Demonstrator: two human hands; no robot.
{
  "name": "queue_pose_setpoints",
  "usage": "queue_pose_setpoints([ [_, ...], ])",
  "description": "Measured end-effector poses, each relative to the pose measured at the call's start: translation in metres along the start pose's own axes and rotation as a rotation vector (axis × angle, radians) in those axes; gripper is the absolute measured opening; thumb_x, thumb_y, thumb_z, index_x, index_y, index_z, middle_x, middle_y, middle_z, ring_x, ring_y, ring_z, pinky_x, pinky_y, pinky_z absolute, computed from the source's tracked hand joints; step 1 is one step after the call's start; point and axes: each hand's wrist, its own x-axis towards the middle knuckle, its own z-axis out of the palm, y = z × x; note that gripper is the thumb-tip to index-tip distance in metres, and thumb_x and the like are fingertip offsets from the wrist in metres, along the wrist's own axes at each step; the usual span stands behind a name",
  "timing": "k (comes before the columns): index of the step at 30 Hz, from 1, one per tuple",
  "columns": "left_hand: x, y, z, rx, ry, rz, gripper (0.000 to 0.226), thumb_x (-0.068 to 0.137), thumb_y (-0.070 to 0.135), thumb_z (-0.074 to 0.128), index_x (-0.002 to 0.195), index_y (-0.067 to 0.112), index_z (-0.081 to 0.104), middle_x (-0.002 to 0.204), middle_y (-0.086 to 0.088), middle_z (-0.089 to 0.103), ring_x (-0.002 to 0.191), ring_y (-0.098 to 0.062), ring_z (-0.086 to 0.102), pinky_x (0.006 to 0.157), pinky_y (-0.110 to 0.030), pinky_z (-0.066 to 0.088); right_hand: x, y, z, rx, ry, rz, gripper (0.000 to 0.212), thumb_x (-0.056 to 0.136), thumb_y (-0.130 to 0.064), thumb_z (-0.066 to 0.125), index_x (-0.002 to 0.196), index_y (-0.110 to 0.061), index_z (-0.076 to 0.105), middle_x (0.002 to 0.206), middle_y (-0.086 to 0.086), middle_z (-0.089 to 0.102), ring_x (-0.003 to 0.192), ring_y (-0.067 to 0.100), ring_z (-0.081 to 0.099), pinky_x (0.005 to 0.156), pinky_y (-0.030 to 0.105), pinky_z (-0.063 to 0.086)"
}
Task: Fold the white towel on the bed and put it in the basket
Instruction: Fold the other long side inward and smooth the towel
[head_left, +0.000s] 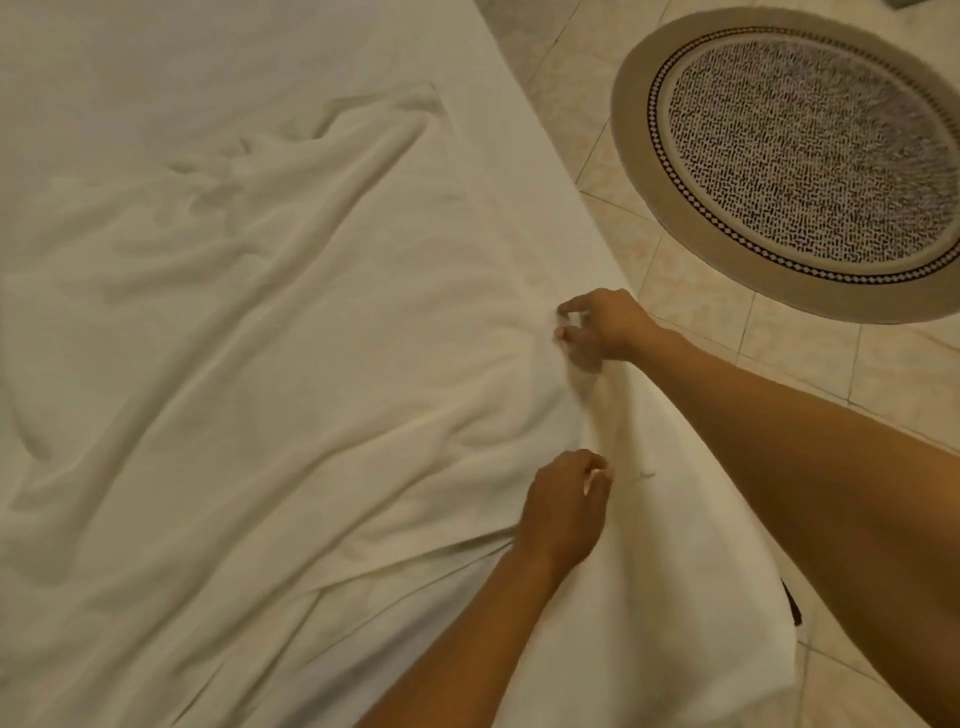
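White towel (249, 364) is lying spread and heavily wrinkled over the bed (156, 62), taking up most of the left and centre of the frame. Long creases are running diagonally from the upper centre down toward the lower left. Its right-hand edge is sitting close to the bed's edge, right of centre, and part of the cloth is draping down over the bed's side in the lower right.

Right hand (602, 327) is reaching in from the right side of the frame, arm stretched across the bed's corner. Thumb and fingers are curling together and pinching a small bunch of towel fabric just right of centre; the cloth is puckering at the pinch.

Left hand (563, 506) is coming up from the bottom centre, sitting below the right hand in the frame. Its fingers are curled inward at the towel's edge and seem to be nipping the fabric between fingertips and thumb, though motion blur is making the exact contact hard to read. Folds are gathering under its wrist.

Both hands are lying near each other along the same right-hand border of the towel, not touching.

Floor (675, 291) of pale tiles is showing along the right side. A round rug (800, 150), tan border with a dark speckled centre, is lying on the tiles in the upper right, well apart from the bed. No basket is appearing in this view.
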Motion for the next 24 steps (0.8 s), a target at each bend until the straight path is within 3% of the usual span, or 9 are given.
queue_pose_setpoints([
  [3,0.002,-0.013,-0.022,0.005,0.177,0.061,0.018,0.095,0.016,0.049,0.101,0.012,0.065,0.097,-0.002,0.069,0.087,-0.014,0.061,0.074,-0.015,0.042,-0.017,0.012,0.008,0.138,0.138,0.035,0.032,0.091,-0.033,0.055,0.118,-0.018,0.065,0.124,0.007,0.063,0.113,0.026,0.057,0.095,0.032,0.041],
  [6,0.032,-0.028,-0.059,0.200,0.257,0.164,0.018,0.093,0.011,0.050,0.102,0.007,0.065,0.099,-0.010,0.067,0.089,-0.024,0.062,0.078,-0.024,0.042,-0.042,0.018,0.015,0.238,0.309,0.109,0.028,0.092,-0.031,0.053,0.108,-0.014,0.069,0.110,0.008,0.068,0.101,0.026,0.062,0.084,0.032,0.046],
  [8,0.065,-0.033,-0.088,0.399,0.226,0.257,0.022,0.094,0.013,0.048,0.109,0.005,0.063,0.106,-0.015,0.062,0.097,-0.029,0.060,0.085,-0.030,0.043,-0.062,0.014,0.024,0.275,0.396,0.192,0.029,0.092,-0.038,0.052,0.093,-0.014,0.069,0.092,0.007,0.069,0.090,0.028,0.063,0.073,0.032,0.047],
  [11,0.119,-0.032,-0.126,0.720,0.080,0.347,0.034,0.096,0.012,0.045,0.129,0.005,0.049,0.131,-0.015,0.048,0.117,-0.031,0.048,0.096,-0.039,0.043,-0.097,0.002,0.041,0.360,0.315,0.416,0.042,0.083,-0.061,0.052,0.078,-0.020,0.060,0.083,0.002,0.066,0.083,0.026,0.060,0.068,0.030,0.043],
  [14,0.171,-0.024,-0.151,0.941,0.016,0.370,0.045,0.096,0.007,0.042,0.141,0.008,0.036,0.147,-0.013,0.034,0.130,-0.032,0.038,0.104,-0.041,0.037,-0.127,-0.008,0.064,0.412,0.121,0.546,0.054,0.072,-0.073,0.055,0.085,-0.021,0.054,0.084,-0.002,0.061,0.079,0.022,0.058,0.067,0.030,0.044],
  [17,0.211,-0.011,-0.162,1.113,-0.024,0.377,0.055,0.095,0.000,0.041,0.147,0.010,0.027,0.156,-0.012,0.021,0.139,-0.030,0.027,0.109,-0.041,0.033,-0.142,-0.019,0.079,0.449,0.011,0.564,0.057,0.072,-0.071,0.058,0.101,-0.022,0.050,0.098,-0.004,0.059,0.092,0.020,0.060,0.071,0.029,0.045],
  [20,0.244,0.002,-0.162,1.285,-0.082,0.449,0.048,0.095,0.004,0.042,0.142,0.013,0.034,0.155,-0.010,0.023,0.139,-0.028,0.028,0.107,-0.039,0.033,-0.144,-0.024,0.088,0.453,0.019,0.573,0.053,0.082,-0.060,0.056,0.118,-0.022,0.053,0.118,-0.002,0.061,0.109,0.022,0.057,0.088,0.032,0.045],
  [22,0.260,0.011,-0.160,1.386,-0.096,0.499,0.040,0.096,0.017,0.047,0.135,0.012,0.040,0.150,-0.006,0.032,0.138,-0.025,0.030,0.109,-0.039,0.028,-0.144,-0.024,0.090,0.457,0.091,0.584,0.034,0.086,-0.053,0.055,0.100,-0.023,0.058,0.106,-0.004,0.066,0.095,0.020,0.060,0.090,0.034,0.046],
  [24,0.271,0.021,-0.161,1.453,-0.120,0.518,0.037,0.093,0.026,0.053,0.127,0.011,0.046,0.144,-0.006,0.039,0.138,-0.023,0.031,0.114,-0.041,0.019,-0.146,-0.025,0.091,0.452,0.173,0.591,0.027,0.089,-0.049,0.054,0.081,-0.024,0.051,0.086,-0.006,0.066,0.076,0.016,0.057,0.085,0.033,0.044],
])
